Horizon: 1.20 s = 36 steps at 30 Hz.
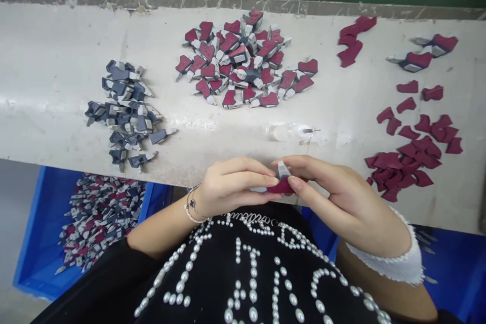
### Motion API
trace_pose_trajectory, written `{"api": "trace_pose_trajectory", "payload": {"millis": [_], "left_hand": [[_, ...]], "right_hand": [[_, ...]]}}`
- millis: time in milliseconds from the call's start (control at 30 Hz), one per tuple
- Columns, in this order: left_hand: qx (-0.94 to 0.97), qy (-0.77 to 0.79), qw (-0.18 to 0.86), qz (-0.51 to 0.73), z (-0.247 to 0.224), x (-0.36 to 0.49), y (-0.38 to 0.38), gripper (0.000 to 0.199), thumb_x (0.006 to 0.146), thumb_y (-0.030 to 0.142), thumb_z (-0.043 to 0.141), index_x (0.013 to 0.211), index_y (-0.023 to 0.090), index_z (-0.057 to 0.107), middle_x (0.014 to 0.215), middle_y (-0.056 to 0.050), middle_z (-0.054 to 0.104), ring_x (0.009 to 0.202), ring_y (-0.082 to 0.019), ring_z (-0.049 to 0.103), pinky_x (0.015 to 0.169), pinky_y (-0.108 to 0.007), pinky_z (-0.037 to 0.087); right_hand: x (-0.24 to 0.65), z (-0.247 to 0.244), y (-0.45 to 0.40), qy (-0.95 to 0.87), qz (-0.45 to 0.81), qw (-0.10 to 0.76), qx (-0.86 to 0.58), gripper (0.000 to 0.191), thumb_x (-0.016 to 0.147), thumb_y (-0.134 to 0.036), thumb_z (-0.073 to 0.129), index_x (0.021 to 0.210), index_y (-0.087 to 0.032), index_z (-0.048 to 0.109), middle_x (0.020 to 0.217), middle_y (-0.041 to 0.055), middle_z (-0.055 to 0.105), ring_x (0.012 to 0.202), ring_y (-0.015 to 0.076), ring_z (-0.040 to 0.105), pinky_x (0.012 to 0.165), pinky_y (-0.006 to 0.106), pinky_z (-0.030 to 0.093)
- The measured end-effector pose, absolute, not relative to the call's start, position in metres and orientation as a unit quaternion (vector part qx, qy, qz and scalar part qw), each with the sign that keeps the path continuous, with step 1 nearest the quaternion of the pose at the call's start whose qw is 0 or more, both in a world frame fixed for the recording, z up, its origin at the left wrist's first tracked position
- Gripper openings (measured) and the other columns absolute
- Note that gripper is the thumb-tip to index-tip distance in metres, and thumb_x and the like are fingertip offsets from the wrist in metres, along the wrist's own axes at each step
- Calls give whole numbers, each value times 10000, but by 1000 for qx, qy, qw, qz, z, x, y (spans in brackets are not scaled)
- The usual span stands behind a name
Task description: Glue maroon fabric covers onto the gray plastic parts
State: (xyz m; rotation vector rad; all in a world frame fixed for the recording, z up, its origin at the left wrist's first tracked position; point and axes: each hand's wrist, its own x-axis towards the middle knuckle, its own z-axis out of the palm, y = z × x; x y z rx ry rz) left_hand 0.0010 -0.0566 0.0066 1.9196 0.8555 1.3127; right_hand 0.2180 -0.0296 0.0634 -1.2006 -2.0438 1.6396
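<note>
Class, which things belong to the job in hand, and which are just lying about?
Likely in the job:
maroon-and-grey plastic piece, held by left hand and right hand
curved maroon pieces
navy-and-grey plastic pieces
heap of similar maroon-faced pieces
clear needle-tipped bottle

Seemingly incidental, only worn:
silver chain bracelet
frayed white cuff

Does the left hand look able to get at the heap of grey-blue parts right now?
Probably yes. Nothing seems to stand between the left hand and the grey-blue parts. It is on the red-and-grey piece, but the right hand holds that too.
</note>
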Motion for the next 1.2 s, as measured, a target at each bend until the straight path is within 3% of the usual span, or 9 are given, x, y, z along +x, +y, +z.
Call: {"api": "trace_pose_trajectory", "payload": {"millis": [133, 333, 633, 867, 967, 1067, 1200], "left_hand": [[732, 316, 339, 498, 6, -1, -60, 271, 781, 165, 819, 1022, 127, 702, 966, -81, 767, 858, -130, 764, 810, -201, 661], [735, 314, 345, 492, 7, -1, -60, 294, 781, 167, 821, 1049, 150, 701, 963, -66, 764, 851, -132, 765, 805, -200, 662], [750, 321, 326, 477, 6, -2, -62, 286, 815, 157, 791, 1084, 155, 695, 990, -71, 769, 874, -139, 769, 806, -217, 675], [704, 382, 355, 482, 7, -2, -55, 249, 798, 236, 816, 1012, 183, 700, 948, -58, 773, 875, -150, 765, 811, -246, 662], [716, 415, 345, 442, 5, -1, -58, 308, 835, 254, 784, 1114, 183, 675, 980, -68, 788, 870, -156, 768, 799, -248, 649], [745, 411, 343, 399, 6, -2, -62, 289, 892, 213, 708, 1174, 172, 657, 989, -72, 800, 816, -154, 773, 734, -239, 638], [717, 426, 423, 356, 15, -1, -63, 157, 882, 221, 709, 1019, 146, 713, 829, -46, 793, 646, -130, 730, 583, -203, 581]], "right_hand": [[218, 66, -30, -704, 563, 120, -415, 131, 1042, -304, 479, 1111, -246, 574, 796, -6, 675, 762, 180, 680, 642, 289, 506], [218, 69, -28, -718, 548, 105, -416, 137, 1037, -321, 465, 1072, -243, 572, 813, 7, 686, 736, 185, 675, 625, 299, 499], [214, 67, -31, -719, 528, 97, -441, 103, 1017, -262, 463, 950, -243, 539, 764, -30, 649, 611, 129, 575, 554, 273, 435], [209, 62, -36, -751, 487, 152, -420, 117, 1046, -264, 481, 1155, -266, 523, 910, 10, 670, 742, 164, 651, 652, 281, 495], [208, 60, -37, -778, 455, 156, -406, 173, 1040, -207, 487, 1204, -263, 495, 937, 10, 669, 744, 151, 645, 661, 268, 497], [210, 57, -36, -808, 429, 143, -378, 200, 1032, -174, 484, 1223, -234, 491, 935, 21, 676, 763, 160, 649, 669, 273, 508], [214, 59, -33, -841, 405, 128, -334, 244, 1022, -149, 460, 1253, -203, 518, 999, 66, 705, 823, 196, 674, 674, 309, 536]]}}
